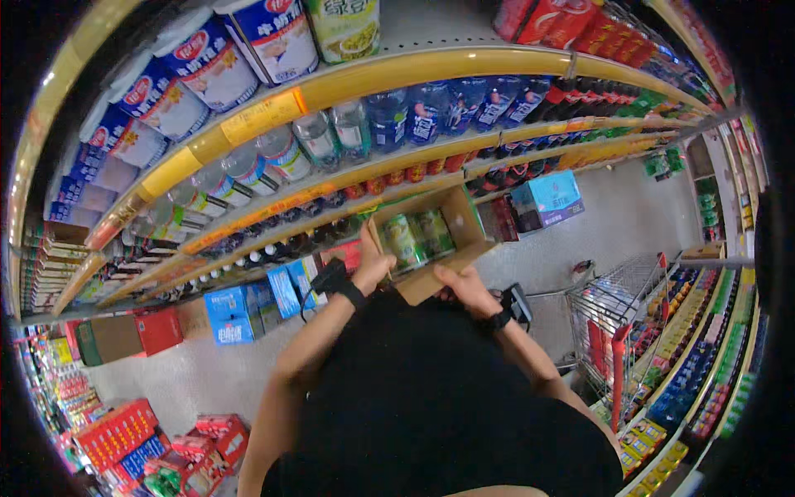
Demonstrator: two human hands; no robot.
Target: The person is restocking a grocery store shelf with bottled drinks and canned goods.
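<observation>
Both of my hands hold an open cardboard box (pixel 469 223) in front of my body, tilted so that its inside shows. Several green cans (pixel 402 239) stand in it, beside a bare part of the box. My left hand (pixel 374 264) grips the box's left side, with the thumb at the near corner. On the near flap lies my right hand (pixel 464 284), its thumb on top and its fingers mostly hidden beneath. A dark strap with a device is on each wrist.
Shelves with yellow edges (pixel 348 71) hold bottles (pixel 388 118) and canisters (pixel 273 40) ahead. Blue cartons (pixel 233 314) and a light-blue carton (pixel 549 196) are on the floor. A wire shopping cart (pixel 608 310) stands at the right, red packages (pixel 214 441) at the lower left.
</observation>
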